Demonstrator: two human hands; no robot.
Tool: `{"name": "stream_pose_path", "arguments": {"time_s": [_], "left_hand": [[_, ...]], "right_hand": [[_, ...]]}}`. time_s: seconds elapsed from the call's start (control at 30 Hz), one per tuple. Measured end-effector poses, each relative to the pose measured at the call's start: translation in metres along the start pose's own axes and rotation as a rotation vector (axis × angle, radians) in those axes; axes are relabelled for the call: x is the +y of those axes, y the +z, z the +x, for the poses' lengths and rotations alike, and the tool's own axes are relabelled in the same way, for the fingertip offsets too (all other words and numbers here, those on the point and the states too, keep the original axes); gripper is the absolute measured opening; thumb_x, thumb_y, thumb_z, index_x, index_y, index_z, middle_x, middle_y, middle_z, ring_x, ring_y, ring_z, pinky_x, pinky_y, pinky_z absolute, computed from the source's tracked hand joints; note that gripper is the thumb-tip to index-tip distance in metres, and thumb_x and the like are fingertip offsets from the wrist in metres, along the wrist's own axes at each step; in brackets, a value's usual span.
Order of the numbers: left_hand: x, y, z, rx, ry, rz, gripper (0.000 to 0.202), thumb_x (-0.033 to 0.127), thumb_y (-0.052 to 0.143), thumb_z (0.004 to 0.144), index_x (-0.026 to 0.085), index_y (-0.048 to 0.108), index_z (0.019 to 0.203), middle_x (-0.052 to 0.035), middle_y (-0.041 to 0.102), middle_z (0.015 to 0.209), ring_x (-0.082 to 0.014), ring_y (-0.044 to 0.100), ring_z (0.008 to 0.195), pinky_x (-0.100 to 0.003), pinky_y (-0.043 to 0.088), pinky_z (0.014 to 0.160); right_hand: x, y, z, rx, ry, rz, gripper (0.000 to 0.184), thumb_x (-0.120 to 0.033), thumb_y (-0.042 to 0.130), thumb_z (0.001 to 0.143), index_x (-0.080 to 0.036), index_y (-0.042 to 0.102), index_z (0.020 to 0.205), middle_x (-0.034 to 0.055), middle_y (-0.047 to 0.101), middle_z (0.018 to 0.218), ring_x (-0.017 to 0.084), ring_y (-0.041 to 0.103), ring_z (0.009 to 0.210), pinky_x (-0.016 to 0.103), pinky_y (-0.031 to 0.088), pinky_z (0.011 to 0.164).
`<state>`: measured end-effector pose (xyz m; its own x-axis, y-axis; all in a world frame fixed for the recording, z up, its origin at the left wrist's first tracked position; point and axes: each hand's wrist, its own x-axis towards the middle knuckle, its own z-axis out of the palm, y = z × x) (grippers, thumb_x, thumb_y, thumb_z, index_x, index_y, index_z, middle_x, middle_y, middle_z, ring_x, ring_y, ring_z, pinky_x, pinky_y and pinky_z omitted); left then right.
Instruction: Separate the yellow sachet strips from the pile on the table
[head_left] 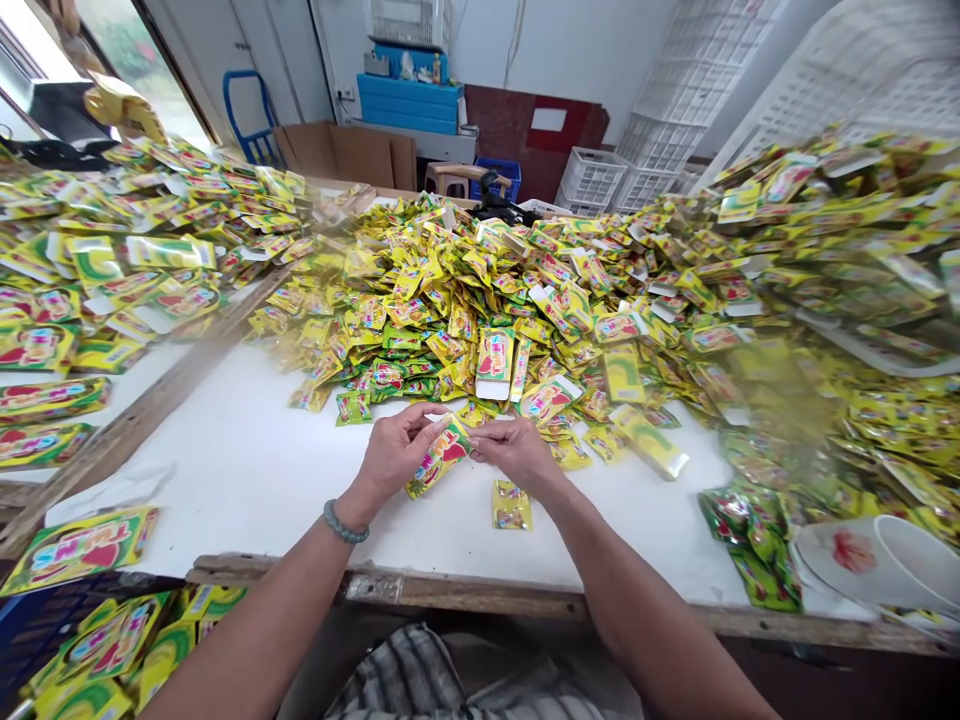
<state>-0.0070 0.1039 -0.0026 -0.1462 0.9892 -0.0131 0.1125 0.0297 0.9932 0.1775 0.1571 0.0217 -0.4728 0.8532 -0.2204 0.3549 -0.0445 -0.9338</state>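
Observation:
Over the white tabletop, my left hand [396,455] is closed round a small yellow and green candy box [441,455] with colourful lettering and a red fruit print. The box is held tilted. At its right end, the fingers of my right hand [514,450] are pinched together on the edge; the fingertips are partly hidden. Just below my right hand lies a yellow candy sachet [511,505], flat on the table. Beyond both hands, an upright box with a white open flap [495,362] leans against a heap of sachets [420,300].
Flat boxes [45,345] are piled at left behind a wooden strip [150,410]. A blue crate [45,625] of boxes is at lower left. At right are a white basket [885,345], green sachets [757,540] and a white flowered bowl [877,560]. The table's wooden edge [495,597] runs in front.

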Motion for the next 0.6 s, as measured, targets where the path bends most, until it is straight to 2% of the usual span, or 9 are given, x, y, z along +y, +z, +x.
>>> {"name": "stream_pose_path", "arguments": {"time_s": [0.1,0.2,0.3,0.37,0.47,0.53,0.6], "left_hand": [[-0.002,0.001,0.000,0.021,0.034,0.081,0.033,0.042,0.062,0.084,0.017,0.070,0.104,-0.0018,0.067,0.067,-0.0127,0.054,0.055,-0.022,0.040,0.052],[-0.003,0.002,0.001,0.040,0.084,0.122,0.030,0.039,0.063,0.084,0.019,0.070,0.105,-0.0006,0.066,0.066,-0.0129,0.055,0.056,-0.022,0.040,0.054],[-0.001,0.003,0.002,0.066,0.093,0.100,0.030,0.039,0.062,0.085,0.018,0.069,0.105,-0.0012,0.068,0.069,-0.0131,0.056,0.058,-0.022,0.041,0.056],[0.002,0.002,0.003,0.101,0.070,0.068,0.031,0.041,0.062,0.085,0.018,0.068,0.104,-0.0012,0.068,0.069,-0.0131,0.056,0.058,-0.022,0.041,0.056],[0.005,0.002,0.004,0.145,0.021,-0.005,0.031,0.041,0.063,0.083,0.017,0.067,0.102,0.0009,0.064,0.063,-0.0118,0.053,0.054,-0.021,0.039,0.052],[0.004,0.002,0.004,0.142,-0.020,-0.061,0.033,0.041,0.064,0.083,0.016,0.066,0.104,0.0018,0.062,0.061,-0.0112,0.051,0.052,-0.021,0.037,0.050],[0.001,0.002,0.005,0.111,-0.069,-0.125,0.036,0.042,0.064,0.083,0.016,0.064,0.107,0.0025,0.061,0.060,-0.0109,0.049,0.050,-0.021,0.035,0.047]], "right_hand": [[0.005,0.005,0.002,0.046,-0.053,-0.054,0.015,-0.025,0.065,0.075,-0.022,0.080,0.076,0.0022,0.073,0.073,0.017,0.065,0.065,0.030,0.054,0.062],[0.004,0.005,0.004,0.084,0.023,0.035,0.014,-0.027,0.068,0.072,-0.021,0.079,0.077,0.0024,0.072,0.071,0.018,0.065,0.064,0.031,0.054,0.063],[-0.004,0.004,0.002,0.081,0.066,0.106,0.021,-0.035,0.069,0.074,-0.018,0.078,0.081,0.0035,0.071,0.068,0.018,0.064,0.064,0.031,0.053,0.063],[-0.009,0.007,-0.003,0.106,-0.056,-0.009,0.023,-0.037,0.064,0.080,-0.018,0.077,0.081,0.0047,0.070,0.071,0.018,0.063,0.067,0.031,0.052,0.065],[-0.013,0.018,-0.009,0.209,-0.333,-0.302,0.019,-0.030,0.060,0.083,-0.019,0.074,0.090,0.0073,0.069,0.084,0.017,0.061,0.070,0.031,0.050,0.069],[-0.011,0.027,-0.011,0.271,-0.427,-0.414,0.018,-0.027,0.058,0.085,-0.017,0.072,0.092,0.0087,0.067,0.085,0.017,0.060,0.071,0.031,0.050,0.069],[-0.008,0.034,-0.011,0.329,-0.454,-0.471,0.017,-0.026,0.057,0.087,-0.014,0.070,0.090,0.0094,0.065,0.081,0.017,0.059,0.069,0.030,0.049,0.067]]}}
